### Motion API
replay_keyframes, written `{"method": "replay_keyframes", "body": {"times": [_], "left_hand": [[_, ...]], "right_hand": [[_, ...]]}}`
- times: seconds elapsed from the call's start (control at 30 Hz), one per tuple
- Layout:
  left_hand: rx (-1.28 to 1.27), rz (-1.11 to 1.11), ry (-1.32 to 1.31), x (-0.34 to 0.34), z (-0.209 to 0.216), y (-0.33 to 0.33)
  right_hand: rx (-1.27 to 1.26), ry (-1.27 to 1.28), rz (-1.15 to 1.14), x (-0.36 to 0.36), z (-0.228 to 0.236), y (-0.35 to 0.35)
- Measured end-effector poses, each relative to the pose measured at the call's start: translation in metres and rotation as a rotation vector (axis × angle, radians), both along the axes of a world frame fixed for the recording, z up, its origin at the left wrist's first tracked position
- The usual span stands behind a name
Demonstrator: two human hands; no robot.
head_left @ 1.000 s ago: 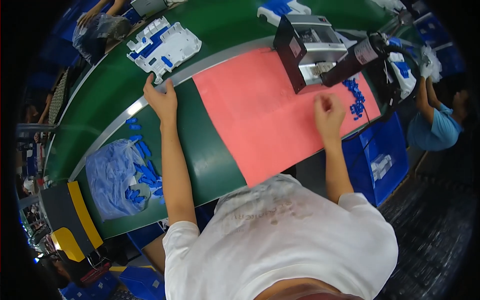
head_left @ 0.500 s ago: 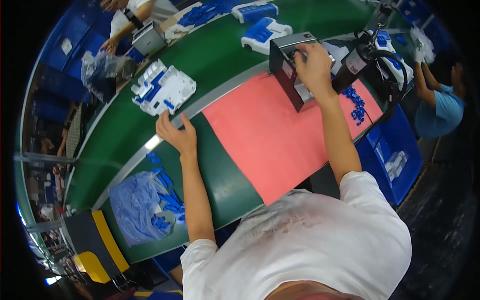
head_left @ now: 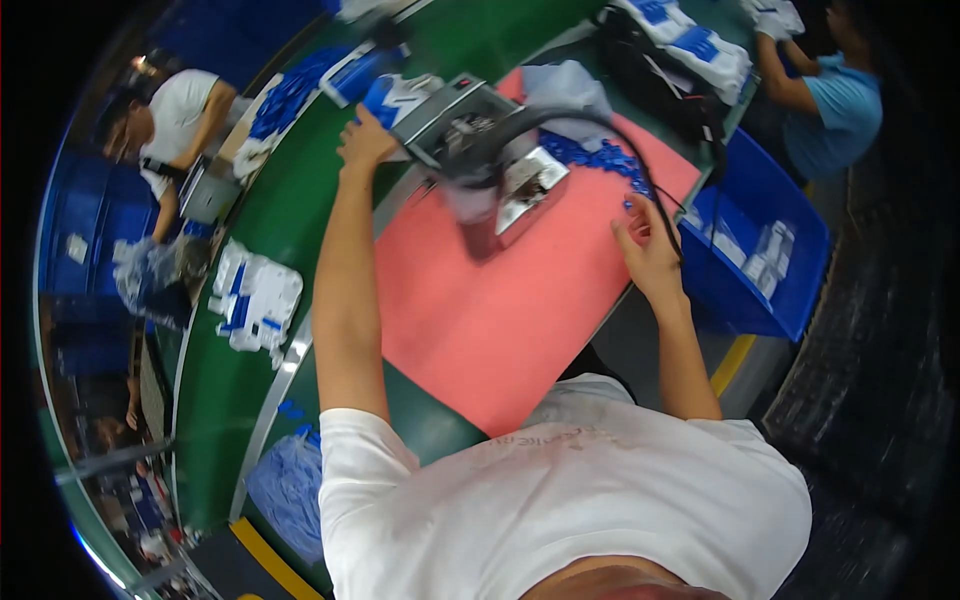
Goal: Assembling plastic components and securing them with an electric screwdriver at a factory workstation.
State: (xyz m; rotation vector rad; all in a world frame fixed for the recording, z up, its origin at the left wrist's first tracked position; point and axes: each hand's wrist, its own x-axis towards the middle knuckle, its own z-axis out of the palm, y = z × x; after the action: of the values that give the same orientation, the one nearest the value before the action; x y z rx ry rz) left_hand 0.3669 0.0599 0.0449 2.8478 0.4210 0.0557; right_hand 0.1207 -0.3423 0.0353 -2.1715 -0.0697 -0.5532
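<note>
My left hand [head_left: 366, 141] reaches far forward, its fingers closed at the near edge of a blue-and-white plastic housing [head_left: 407, 97] behind the metal box-shaped device [head_left: 456, 118]. My right hand [head_left: 652, 250] is at the right edge of the pink mat [head_left: 520, 320]. Its fingers are half curled, with the thumb apart, beside small blue parts [head_left: 603, 158]; one blue piece shows at the fingertips. A dark hand tool [head_left: 480, 200], blurred, hangs in front of the device with its black cable [head_left: 625, 140] arching to the right.
An open white housing [head_left: 255, 300] with blue inserts lies on the green belt [head_left: 330, 200] at left. A bag of blue pieces [head_left: 288, 490] sits near the lower left. To the right stands a blue bin [head_left: 765, 240]. Co-workers are at far left and far right.
My left hand has moved from beside the open white housing to the blue-and-white one. My right hand has left the device for the small blue parts. The view has turned right.
</note>
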Motion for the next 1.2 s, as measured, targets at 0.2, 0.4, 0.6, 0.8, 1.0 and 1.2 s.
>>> {"method": "replay_keyframes", "body": {"times": [0.2,0.4,0.6,0.8,1.0,1.2], "left_hand": [[0.129,0.083,0.093,0.037,-0.014,-0.009],[0.147,0.211,-0.278,-0.072,0.046,0.010],[-1.733,0.068,-0.791,-0.231,0.031,0.052],[-2.289,0.067,-0.719,-0.354,-0.011,-0.016],[-2.028,0.378,-0.508,-0.397,-0.021,-0.054],[-2.098,0.483,-0.344,-0.408,-0.022,-0.131]], "right_hand": [[-0.221,0.216,-0.025,0.021,-0.011,-0.053],[-0.290,0.051,0.109,0.028,-0.025,-0.050],[-0.264,0.273,0.076,0.041,-0.040,-0.082],[-0.466,0.386,0.167,0.053,-0.019,-0.083],[-0.643,0.415,0.166,0.051,0.005,-0.073],[-0.108,0.308,0.817,-0.004,0.067,0.049]]}}
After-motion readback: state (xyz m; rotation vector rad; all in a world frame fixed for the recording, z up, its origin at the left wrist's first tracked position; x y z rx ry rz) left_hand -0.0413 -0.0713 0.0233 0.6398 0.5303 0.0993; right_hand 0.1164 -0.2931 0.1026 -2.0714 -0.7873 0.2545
